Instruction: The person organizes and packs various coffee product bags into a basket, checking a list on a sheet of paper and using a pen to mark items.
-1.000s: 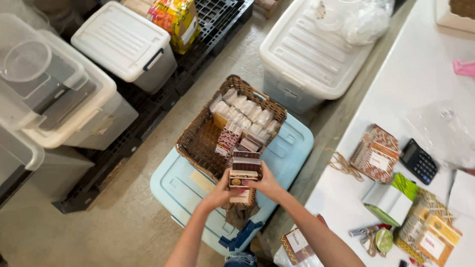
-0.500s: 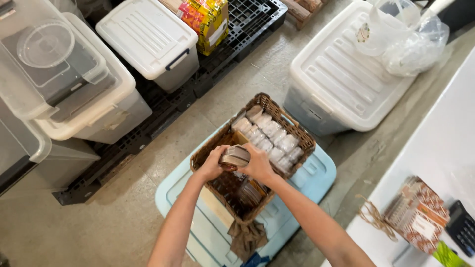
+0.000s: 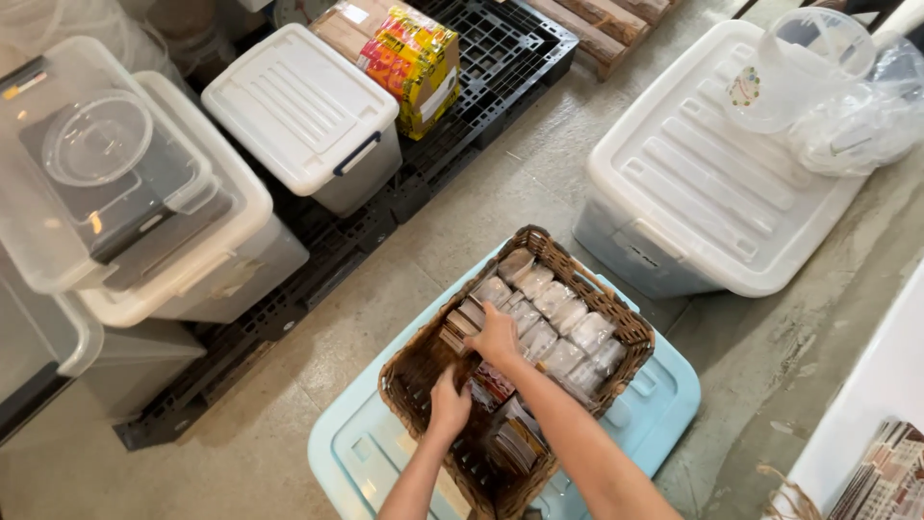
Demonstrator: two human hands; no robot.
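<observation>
A brown wicker basket [image 3: 414, 368] sits on the lid of a light blue plastic box [image 3: 366, 460]. Several clear-wrapped packets [image 3: 568, 332] stand in rows at its far end; darker brown packets [image 3: 516, 443] lie nearer me. My right hand [image 3: 495, 337] presses down on a row of brown packets [image 3: 456, 327] by the basket's left wall. My left hand [image 3: 449, 404] reaches down inside the basket, its fingers curled among the packets. Whether either hand grips a packet is hidden.
White lidded tubs [image 3: 306, 111] [image 3: 703, 183] stand left and right on the concrete floor. Clear bins [image 3: 106, 173] stack at far left on a black pallet [image 3: 481, 67]. A colourful carton [image 3: 414, 63] and clear bags [image 3: 857, 106] rest behind. A white table edge [image 3: 866, 414] lies at right.
The packet both hands held has gone down into the basket. My hands are now lower, inside it, pressing on the packets. The view has shifted left, off the table.
</observation>
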